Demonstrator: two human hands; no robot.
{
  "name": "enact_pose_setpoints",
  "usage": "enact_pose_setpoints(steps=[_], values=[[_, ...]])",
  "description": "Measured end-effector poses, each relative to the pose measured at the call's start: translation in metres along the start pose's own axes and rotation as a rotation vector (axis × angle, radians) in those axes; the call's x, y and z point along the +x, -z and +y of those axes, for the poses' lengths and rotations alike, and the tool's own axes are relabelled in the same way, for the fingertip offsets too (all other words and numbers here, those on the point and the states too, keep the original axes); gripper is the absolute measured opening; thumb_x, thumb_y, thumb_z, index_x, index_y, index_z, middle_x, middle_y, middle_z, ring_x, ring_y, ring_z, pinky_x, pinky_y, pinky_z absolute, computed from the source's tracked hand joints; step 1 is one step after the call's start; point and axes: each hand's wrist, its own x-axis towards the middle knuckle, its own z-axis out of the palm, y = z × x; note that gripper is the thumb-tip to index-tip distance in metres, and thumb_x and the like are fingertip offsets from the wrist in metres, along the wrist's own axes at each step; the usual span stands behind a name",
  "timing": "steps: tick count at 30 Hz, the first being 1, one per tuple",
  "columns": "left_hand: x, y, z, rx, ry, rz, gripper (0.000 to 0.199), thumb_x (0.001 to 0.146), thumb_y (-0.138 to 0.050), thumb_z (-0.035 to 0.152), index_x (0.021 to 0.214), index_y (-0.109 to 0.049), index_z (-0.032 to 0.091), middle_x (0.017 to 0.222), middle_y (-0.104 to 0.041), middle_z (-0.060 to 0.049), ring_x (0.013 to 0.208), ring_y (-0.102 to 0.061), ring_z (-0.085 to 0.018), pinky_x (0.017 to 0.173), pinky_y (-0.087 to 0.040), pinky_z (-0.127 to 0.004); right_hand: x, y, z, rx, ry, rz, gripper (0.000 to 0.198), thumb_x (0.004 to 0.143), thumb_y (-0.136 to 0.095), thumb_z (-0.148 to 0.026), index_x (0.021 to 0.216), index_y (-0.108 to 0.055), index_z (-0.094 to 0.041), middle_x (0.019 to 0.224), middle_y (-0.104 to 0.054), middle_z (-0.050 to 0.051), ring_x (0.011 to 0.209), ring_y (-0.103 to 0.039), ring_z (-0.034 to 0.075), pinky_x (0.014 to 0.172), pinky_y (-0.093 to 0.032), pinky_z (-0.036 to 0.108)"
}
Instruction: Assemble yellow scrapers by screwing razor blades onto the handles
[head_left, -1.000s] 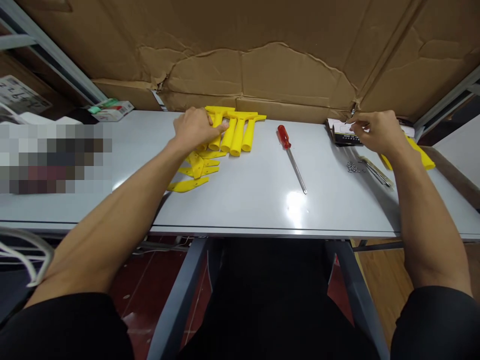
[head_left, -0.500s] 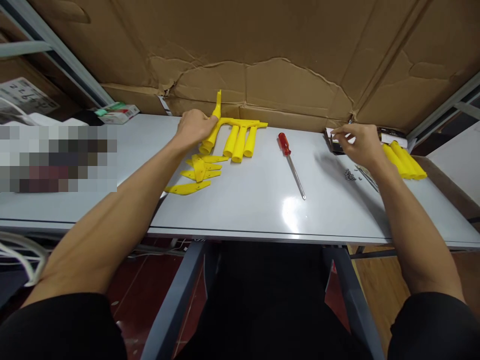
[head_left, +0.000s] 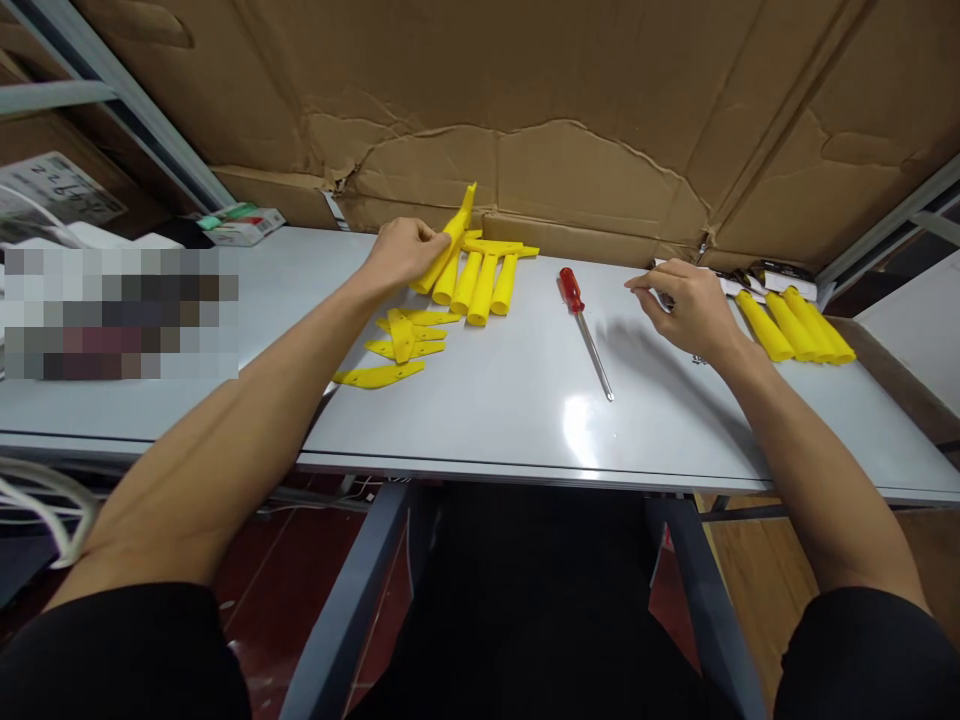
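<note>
My left hand (head_left: 409,250) is closed around a yellow plastic handle (head_left: 454,235), lifted and tilted with its narrow end up. Beside it, several similar yellow handles (head_left: 489,285) with crosspieces lie in a row. Flat yellow blade-shaped pieces (head_left: 382,375) with small holes are loosely heaped below. My right hand (head_left: 686,305) hovers over the table, thumb and fingertips close together in a pinch. Anything between those tips is too small to make out. Small metal screws (head_left: 699,360) show partly beneath this hand. A red-handled screwdriver (head_left: 571,290) lies between my hands.
On the right lie several yellow-handled pieces (head_left: 806,325) with dark and white heads. A small box (head_left: 244,225) stands at the back left near a blurred patch. Cardboard (head_left: 585,170) walls the back of the white table (head_left: 480,420), with metal frame posts at both sides.
My left hand has raised the yellow handle and shifted slightly right. My right hand has moved left, away from the back-right pieces, uncovering another yellow handle there and hiding most screws.
</note>
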Motion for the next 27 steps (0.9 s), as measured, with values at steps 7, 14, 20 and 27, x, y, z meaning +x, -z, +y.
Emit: enact_pose_setpoints(steps=[7, 14, 20, 27], values=[[-0.06, -0.004, 0.076, -0.387, -0.31, 0.206, 0.037, 0.094, -0.067, 0.058, 0.1, -0.064, 0.022, 0.079, -0.073, 0.001, 0.071, -0.064, -0.012, 0.065, -0.045, -0.029, -0.004, 0.002, -0.045, 0.042, 0.184, -0.024, 0.057, 0.108, -0.035, -0.023, 0.162, -0.05, -0.029, 0.098, -0.076, 0.002, 0.081, -0.066, 0.011, 0.08, -0.053, 0.025], [-0.133, -0.025, 0.13, -0.503, -0.601, -0.178, 0.026, 0.098, -0.064, 0.047, 0.096, -0.064, 0.021, 0.075, -0.069, 0.001, 0.064, -0.061, -0.012, 0.061, -0.046, -0.027, -0.011, -0.012, -0.076, 0.055, 0.41, 0.019, 0.057, 0.112, -0.04, -0.039, 0.166, -0.043, -0.021, 0.111, -0.075, 0.008, 0.084, -0.067, 0.013, 0.071, -0.054, 0.025], [-0.081, -0.007, 0.086, -0.039, -0.722, -0.376, 0.065, 0.097, -0.057, 0.07, 0.144, -0.063, 0.025, 0.153, -0.062, -0.011, 0.147, -0.049, -0.034, 0.124, -0.037, -0.055, -0.006, -0.008, -0.072, 0.439, 0.062, 0.147, 0.039, 0.107, -0.052, -0.043, 0.134, -0.068, -0.021, 0.114, -0.075, 0.006, 0.082, -0.069, 0.01, 0.074, -0.06, 0.022], [-0.035, -0.019, 0.029, 0.36, -0.507, -0.58, 0.086, 0.101, -0.037, 0.079, 0.172, -0.025, 0.032, 0.183, -0.008, -0.008, 0.168, 0.007, -0.044, 0.132, 0.001, -0.068, -0.002, 0.003, -0.058, 0.463, -0.273, 0.08, 0.037, 0.102, -0.045, -0.034, 0.118, -0.074, -0.02, 0.067, -0.058, 0.002, 0.058, -0.049, 0.01, 0.06, -0.043, 0.025]])
